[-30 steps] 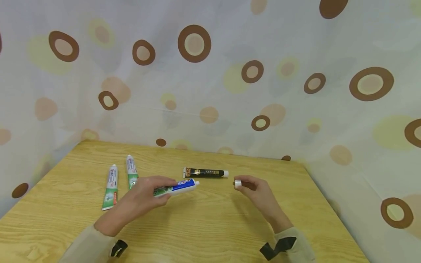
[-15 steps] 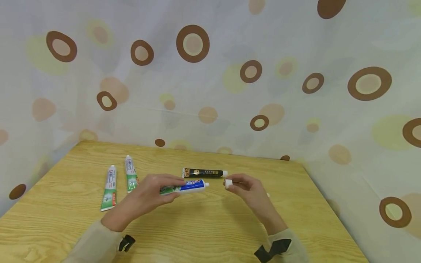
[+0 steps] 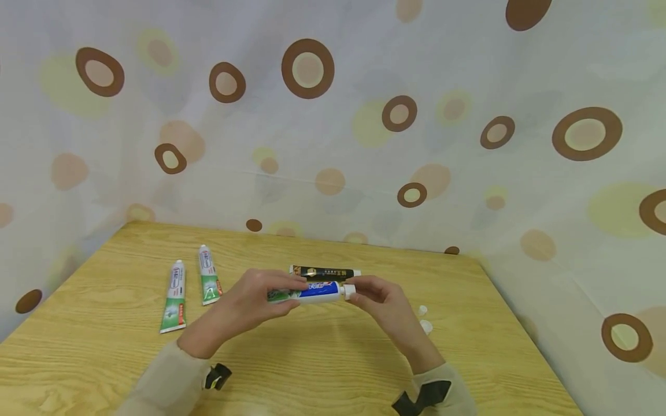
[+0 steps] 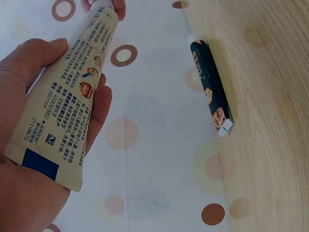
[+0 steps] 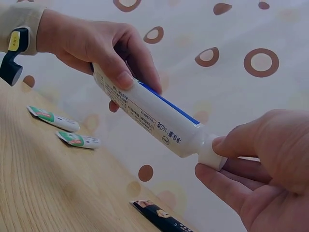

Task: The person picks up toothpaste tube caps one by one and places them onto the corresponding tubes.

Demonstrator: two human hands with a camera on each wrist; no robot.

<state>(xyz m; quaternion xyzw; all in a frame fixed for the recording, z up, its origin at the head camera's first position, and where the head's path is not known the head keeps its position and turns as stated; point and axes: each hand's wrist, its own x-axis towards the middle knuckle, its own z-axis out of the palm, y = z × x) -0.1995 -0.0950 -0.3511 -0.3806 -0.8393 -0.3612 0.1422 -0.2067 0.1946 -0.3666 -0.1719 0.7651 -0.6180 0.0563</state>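
Observation:
My left hand (image 3: pixel 255 297) grips a blue, white and green toothpaste tube (image 3: pixel 319 292) above the table, its nozzle end pointing right. Printed text covers the side of the tube seen in the left wrist view, and the thumb presses along one edge. Thumb and fingers of my right hand (image 3: pixel 382 306) pinch a white cap (image 5: pixel 211 153), which sits right at the nozzle of the tube. Behind the held tube lies a black toothpaste tube (image 3: pixel 333 273) with a white cap, partly covered by it in the head view.
Two green and white toothpaste tubes (image 3: pixel 174 300) lie on the left of the wooden table (image 3: pixel 291 370). Two small white caps (image 3: pixel 425 327) rest on the table, right of my right hand. A patterned curtain (image 3: pixel 354 150) rises behind the table.
My left hand has carried the tube to the right, while my right hand has moved left with the cap to meet the nozzle. Two small caps on the table have come into sight.

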